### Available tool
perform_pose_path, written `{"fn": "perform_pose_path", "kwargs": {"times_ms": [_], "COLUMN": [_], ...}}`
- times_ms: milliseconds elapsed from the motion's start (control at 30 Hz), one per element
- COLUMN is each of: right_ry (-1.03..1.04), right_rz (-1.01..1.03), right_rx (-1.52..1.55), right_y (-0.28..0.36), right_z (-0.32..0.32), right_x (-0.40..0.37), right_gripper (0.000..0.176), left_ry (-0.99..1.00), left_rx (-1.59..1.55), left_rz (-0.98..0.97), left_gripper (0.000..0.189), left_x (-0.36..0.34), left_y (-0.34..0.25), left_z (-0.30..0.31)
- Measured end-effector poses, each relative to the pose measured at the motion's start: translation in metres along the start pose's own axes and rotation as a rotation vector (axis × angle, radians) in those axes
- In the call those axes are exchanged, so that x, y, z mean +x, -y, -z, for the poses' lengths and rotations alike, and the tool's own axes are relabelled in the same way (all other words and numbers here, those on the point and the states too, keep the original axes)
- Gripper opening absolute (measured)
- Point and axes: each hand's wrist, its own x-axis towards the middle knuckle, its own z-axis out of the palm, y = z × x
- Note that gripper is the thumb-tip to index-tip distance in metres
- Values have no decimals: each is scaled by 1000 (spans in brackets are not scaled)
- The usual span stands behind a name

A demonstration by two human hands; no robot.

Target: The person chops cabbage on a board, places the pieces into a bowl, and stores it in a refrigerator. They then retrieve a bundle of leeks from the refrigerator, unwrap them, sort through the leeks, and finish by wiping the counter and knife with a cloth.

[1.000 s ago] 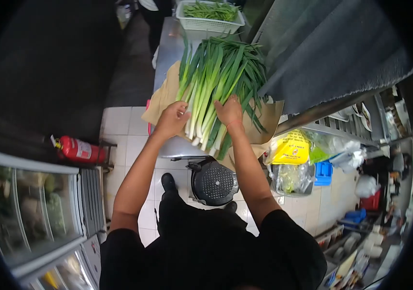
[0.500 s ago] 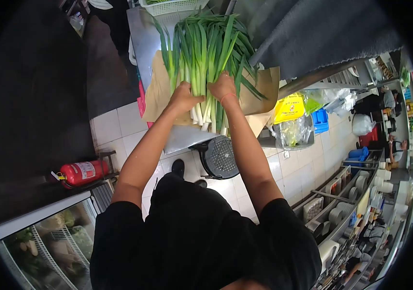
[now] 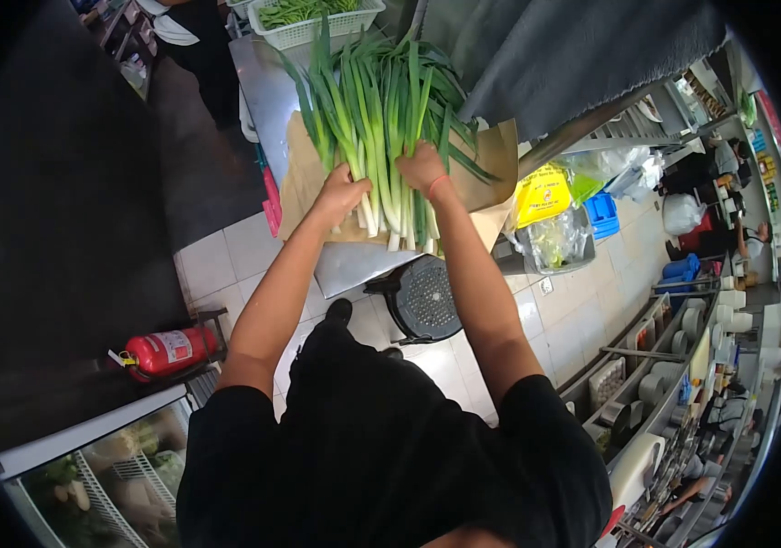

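Note:
A big bunch of leeks (image 3: 377, 128) lies on brown paper (image 3: 297, 183) over a steel table (image 3: 354, 267). Their white ends point towards me and the green leaves fan out away from me. My left hand (image 3: 343, 194) is closed round stalks at the left side of the bunch, low near the white ends. On the right side, my right hand (image 3: 422, 168) wraps round more leeks, slightly higher up the stalks. The fingertips of both hands are partly hidden among the stalks.
Beyond the leeks stands a white basket (image 3: 317, 29) of green vegetables. A round dark stool (image 3: 427, 297) is under the table's near edge. To the right are a yellow bag (image 3: 543, 196) and a blue container (image 3: 601, 217); at left, a fire extinguisher (image 3: 169, 352). Another person (image 3: 194, 55) stands beyond the table's left side.
The view has shifted a little. The leeks at the left now lean further left with their leaves raised, and my left hand has moved slightly apart from my right. Both hands stay on the leeks.

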Motion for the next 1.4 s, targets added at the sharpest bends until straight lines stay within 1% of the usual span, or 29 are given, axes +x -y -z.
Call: {"fn": "perform_pose_path", "kwargs": {"times_ms": [67,100,133,200,233,333,367,400,467,533,600,667,733,800,833,867,933,967,1000,1067,1100,1133,1167,1200,1233,1267,1300,1333,1400], "right_ry": [-128,-111,-118,152,199,216,217,211,169,101,87,50,15,118,172,160,175,259,253,364,362,356,344,331,294,257,345,337,461], "right_rz": [-58,31,39,-350,-395,-377,-387,-389,-320,-272,-145,-170,-218,-195,-218,-209,-242,-254,-246,-248,-254,-256,-257,-258,-265,-269,-237,-230,-223], "right_rx": [-251,-184,-189,462,566,564,623,623,821,725,659,607,565,431,450,448,506,645,643,709,730,734,764,795,731,663,633,630,480], "right_y": [21,13,16,19,19,29,35,39,48,40,29,57,71,72,64,56,50,34,39,62,66,75,90,105,116,128,141,157,190], "right_z": [-9,-11,-9,-4,-1,1,2,0,-4,-7,-8,1,5,9,13,17,25,25,32,49,57,67,80,91,101,112,123,134,153], "right_x": [-14,-11,-10,-10,-9,-18,-23,-26,-30,-29,-24,-34,-47,-42,-34,-30,-25,-16,-18,-30,-32,-37,-43,-49,-53,-55,-57,-64,-80], "right_gripper": [40,35,35,27,23,29,38,38,45,49,50,53,57,67,62,62,64,57,57,58,57,57,56,54,50,46,41,41,36], "left_ry": [30,41,44,157,194,286,335,341,300,325,371,399,431,423,335,340,455,500,501,431,371,308,219,160,196,203,272,340,383], "left_rx": [-21,-34,-37,-201,-224,-331,-325,-325,-116,-107,-81,-24,35,435,524,526,710,670,672,673,686,729,946,1007,1089,1087,1168,1247,1281], "left_rz": [-67,-87,-97,-86,-74,-58,-90,-88,-187,-163,-139,-156,-149,-207,-365,-378,-506,-422,-432,-631,-694,-847,-1071,-1285,-1359,-1361,-1471,-1583,-1621], "left_gripper": [38,36,36,38,40,43,45,45,48,53,57,59,61,67,63,63,57,53,53,50,55,69,86,98,106,106,108,109,106], "left_x": [8,3,-1,-8,-11,-19,-15,-16,-15,-20,-22,-30,-32,-14,-18,-18,-15,-13,-10,-2,1,12,18,21,21,22,22,22,22], "left_y": [9,3,0,-5,-9,-16,-11,-12,-14,-22,-28,-41,-36,-33,-38,-47,-65,-75,-84,-100,-115,-125,-144,-164,-188,-207,-227,-240,-259], "left_z": [3,0,2,3,5,1,1,-2,-7,-7,-6,-7,-7,-5,-4,-1,9,13,18,31,36,42,46,42,38,30,21,11,-9]}}
